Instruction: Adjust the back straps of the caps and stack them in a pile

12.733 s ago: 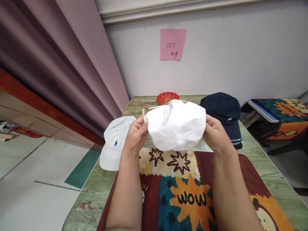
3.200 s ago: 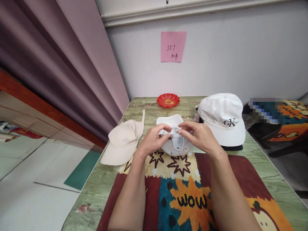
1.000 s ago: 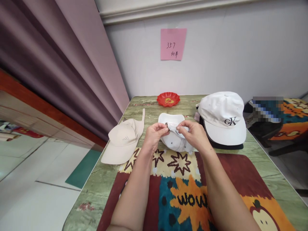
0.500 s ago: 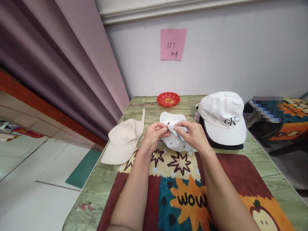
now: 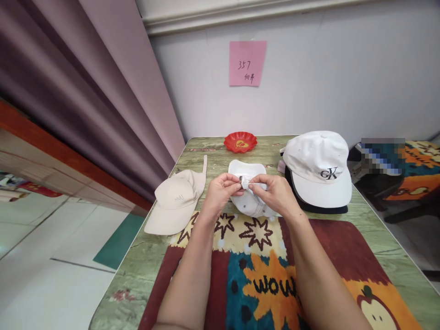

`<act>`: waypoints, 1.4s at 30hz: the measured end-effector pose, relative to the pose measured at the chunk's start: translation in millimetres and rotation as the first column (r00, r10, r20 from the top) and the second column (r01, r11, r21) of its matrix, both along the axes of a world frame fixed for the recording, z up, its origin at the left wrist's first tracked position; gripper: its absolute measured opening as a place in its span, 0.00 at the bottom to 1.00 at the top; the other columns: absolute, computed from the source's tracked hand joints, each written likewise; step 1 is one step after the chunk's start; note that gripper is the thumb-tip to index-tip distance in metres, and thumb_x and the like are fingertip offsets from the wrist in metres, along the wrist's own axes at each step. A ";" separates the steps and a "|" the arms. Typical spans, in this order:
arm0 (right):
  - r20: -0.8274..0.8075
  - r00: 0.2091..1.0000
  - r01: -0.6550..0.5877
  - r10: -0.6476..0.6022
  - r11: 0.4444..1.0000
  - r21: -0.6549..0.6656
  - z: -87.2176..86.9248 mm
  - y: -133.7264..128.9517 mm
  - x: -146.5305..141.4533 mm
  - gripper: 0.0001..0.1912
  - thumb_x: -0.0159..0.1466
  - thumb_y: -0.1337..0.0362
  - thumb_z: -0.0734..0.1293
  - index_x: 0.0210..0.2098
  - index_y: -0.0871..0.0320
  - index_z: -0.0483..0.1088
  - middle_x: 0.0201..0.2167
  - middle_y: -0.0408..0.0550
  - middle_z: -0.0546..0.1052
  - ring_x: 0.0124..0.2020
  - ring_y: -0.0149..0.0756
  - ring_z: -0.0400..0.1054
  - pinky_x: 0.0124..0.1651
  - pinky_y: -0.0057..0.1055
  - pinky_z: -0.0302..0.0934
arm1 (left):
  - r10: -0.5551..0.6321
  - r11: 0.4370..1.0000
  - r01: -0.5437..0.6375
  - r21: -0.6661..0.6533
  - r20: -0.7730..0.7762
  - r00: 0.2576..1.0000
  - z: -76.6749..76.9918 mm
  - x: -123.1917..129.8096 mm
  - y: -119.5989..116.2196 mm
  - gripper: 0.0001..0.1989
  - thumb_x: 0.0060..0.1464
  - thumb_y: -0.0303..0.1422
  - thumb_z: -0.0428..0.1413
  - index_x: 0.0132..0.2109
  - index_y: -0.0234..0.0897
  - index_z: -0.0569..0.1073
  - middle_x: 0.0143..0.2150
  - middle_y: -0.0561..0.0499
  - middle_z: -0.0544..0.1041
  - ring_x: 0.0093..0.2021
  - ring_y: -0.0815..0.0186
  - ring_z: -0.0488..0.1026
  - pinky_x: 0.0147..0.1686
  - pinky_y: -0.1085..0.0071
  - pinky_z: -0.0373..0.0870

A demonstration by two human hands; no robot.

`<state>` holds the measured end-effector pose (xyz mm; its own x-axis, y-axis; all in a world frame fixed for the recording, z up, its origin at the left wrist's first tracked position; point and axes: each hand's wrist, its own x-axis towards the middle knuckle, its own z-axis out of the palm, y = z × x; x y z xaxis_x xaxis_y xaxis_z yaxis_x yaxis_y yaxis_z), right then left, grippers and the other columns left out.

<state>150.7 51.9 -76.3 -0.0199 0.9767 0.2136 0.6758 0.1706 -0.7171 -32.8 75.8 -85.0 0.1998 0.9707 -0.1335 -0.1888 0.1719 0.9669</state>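
Observation:
A white cap [image 5: 250, 204] lies in the middle of the table, brim pointing away and its back toward me. Across its back opening runs a white strap [image 5: 255, 185]. My left hand [image 5: 222, 189] is closed in a pinch at the strap's left end, where a small dark buckle seems to sit, partly hidden by fingers. My right hand [image 5: 273, 190] pinches the strap farther right, its loose end sticking out beyond the fingers. To the left rests a beige cap [image 5: 176, 197] with its strap hanging loose upward. At the right, a white cap with black letters [image 5: 318, 165] is stacked on a black cap [image 5: 319, 209].
A red scalloped dish [image 5: 240, 142] stands near the back edge, by the wall. Under my arms lies a patterned mat [image 5: 202, 275] on the green wood-look table [image 5: 134, 270]. A purple curtain [image 5: 113, 82] hangs at the left. Another mat-covered surface [image 5: 419, 169] is at the right.
The strap between my hands has come down from a slant to nearly level, and the fingers of both hands are slightly lower. The other caps have stayed in place.

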 end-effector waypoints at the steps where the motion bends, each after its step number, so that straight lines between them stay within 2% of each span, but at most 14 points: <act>1: 0.003 1.000 -0.008 0.008 1.000 0.003 0.9 -0.5 -0.1 0.11 0.62 0.55 0.67 0.34 0.50 0.81 0.24 0.42 0.79 0.24 0.36 0.67 0.29 0.30 0.50 | -0.005 1.000 0.005 0.008 -0.006 1.000 0.6 -0.2 0.0 0.20 0.37 0.37 0.73 0.36 0.34 0.74 0.29 0.50 0.80 0.28 0.65 0.79 0.34 0.70 0.76; 11: 0.078 0.996 -0.049 0.048 0.999 0.000 4.6 -2.8 -5.3 0.10 0.63 0.56 0.67 0.33 0.50 0.80 0.22 0.41 0.77 0.22 0.34 0.65 0.31 0.30 0.51 | -0.061 0.989 0.078 0.128 -0.136 0.989 -0.8 1.8 -1.6 0.15 0.42 0.36 0.68 0.37 0.34 0.75 0.29 0.51 0.78 0.29 0.67 0.75 0.26 0.74 0.69; 16: 0.058 0.998 -0.018 0.021 0.999 -0.041 8.9 -4.3 3.6 0.13 0.62 0.51 0.68 0.39 0.51 0.79 0.29 0.43 0.81 0.23 0.34 0.64 0.31 0.31 0.53 | -0.038 0.990 0.056 0.130 -0.138 0.990 -2.1 -2.2 -0.1 0.15 0.43 0.37 0.68 0.37 0.35 0.76 0.30 0.51 0.78 0.30 0.67 0.75 0.27 0.74 0.67; 21: -0.009 0.998 -0.070 0.070 0.993 -0.097 12.9 -5.7 17.6 0.10 0.62 0.55 0.67 0.32 0.52 0.77 0.25 0.41 0.79 0.24 0.33 0.63 0.30 0.31 0.52 | -0.073 0.986 0.096 0.136 -0.165 0.984 -2.4 -8.3 1.8 0.16 0.44 0.37 0.68 0.38 0.35 0.76 0.31 0.50 0.79 0.30 0.66 0.76 0.27 0.74 0.66; 28: -0.018 0.990 -0.141 0.140 0.987 -0.077 11.2 -5.1 7.2 0.08 0.63 0.58 0.67 0.32 0.53 0.77 0.27 0.42 0.80 0.25 0.33 0.64 0.31 0.31 0.53 | -0.148 0.965 0.183 0.190 -0.182 0.972 -3.6 -4.7 1.2 0.13 0.46 0.32 0.67 0.39 0.34 0.76 0.38 0.48 0.80 0.38 0.66 0.76 0.41 0.71 0.70; 31: -0.056 0.990 -0.136 0.132 0.987 -0.083 12.0 -5.6 4.1 0.08 0.62 0.57 0.69 0.34 0.54 0.76 0.28 0.43 0.80 0.26 0.33 0.65 0.31 0.31 0.53 | -0.125 0.966 0.164 0.200 -0.194 0.973 -5.0 -2.8 1.2 0.11 0.46 0.31 0.66 0.39 0.34 0.77 0.39 0.48 0.80 0.37 0.67 0.75 0.39 0.72 0.69; 34: -0.126 0.984 -0.140 0.128 0.986 -0.094 11.4 -5.4 11.6 0.11 0.62 0.54 0.69 0.37 0.55 0.75 0.30 0.45 0.80 0.28 0.35 0.68 0.32 0.30 0.56 | -0.102 0.976 0.129 0.174 -0.158 0.982 -5.7 -3.5 1.6 0.12 0.46 0.33 0.67 0.38 0.34 0.76 0.34 0.50 0.79 0.33 0.68 0.74 0.36 0.73 0.68; 37: -0.189 0.964 -0.217 0.189 0.966 -0.138 9.3 -4.9 26.7 0.14 0.65 0.52 0.66 0.35 0.56 0.75 0.30 0.46 0.79 0.31 0.37 0.70 0.33 0.30 0.58 | -0.078 0.982 0.099 0.158 -0.135 0.988 -5.4 -5.0 1.9 0.12 0.46 0.33 0.67 0.37 0.34 0.76 0.31 0.51 0.78 0.32 0.69 0.74 0.36 0.73 0.68; 42: -0.310 0.917 -0.324 0.253 0.924 -0.203 7.8 -5.2 43.9 0.18 0.66 0.49 0.64 0.35 0.57 0.76 0.30 0.47 0.77 0.31 0.37 0.68 0.33 0.31 0.59 | -0.080 0.981 0.101 0.163 -0.131 0.988 -5.5 -5.3 2.5 0.12 0.45 0.33 0.67 0.37 0.34 0.77 0.32 0.51 0.78 0.32 0.69 0.74 0.36 0.73 0.68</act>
